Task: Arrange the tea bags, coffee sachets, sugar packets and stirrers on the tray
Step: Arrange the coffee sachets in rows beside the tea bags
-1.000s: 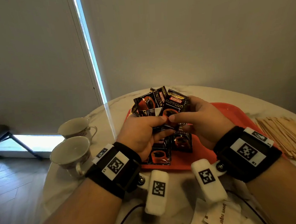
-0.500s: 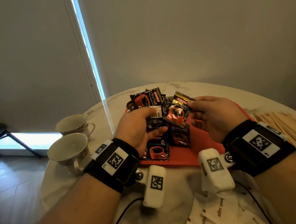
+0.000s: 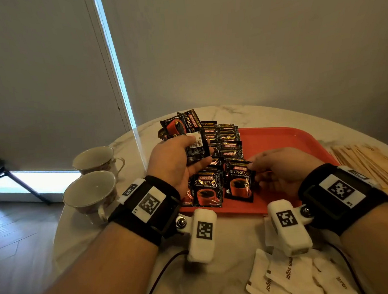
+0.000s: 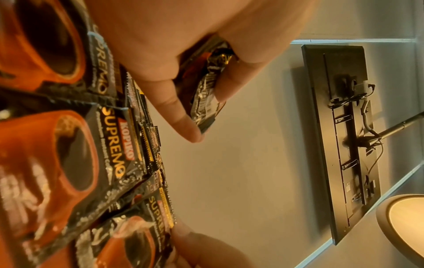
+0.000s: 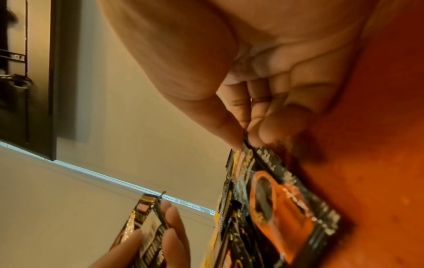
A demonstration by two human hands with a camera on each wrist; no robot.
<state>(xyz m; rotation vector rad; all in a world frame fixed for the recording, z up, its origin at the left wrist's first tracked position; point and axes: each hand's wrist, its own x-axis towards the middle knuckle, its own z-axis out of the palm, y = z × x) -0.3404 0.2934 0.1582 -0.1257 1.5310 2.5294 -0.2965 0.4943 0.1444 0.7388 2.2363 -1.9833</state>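
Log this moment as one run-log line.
left hand: holds stack of coffee sachets | right hand: pinches one sachet at its corner, on the red tray | sugar packets, stirrers: off tray

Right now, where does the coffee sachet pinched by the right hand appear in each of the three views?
Head: the pinched sachet lies lower centre on the red tray, the right hand at its top corner.
Left wrist: bottom edge, left of centre, fingertips beside it.
Right wrist: lower right, hanging from the fingers.
Shared landmark: the bundle of sachets in the left hand, seen in all three.
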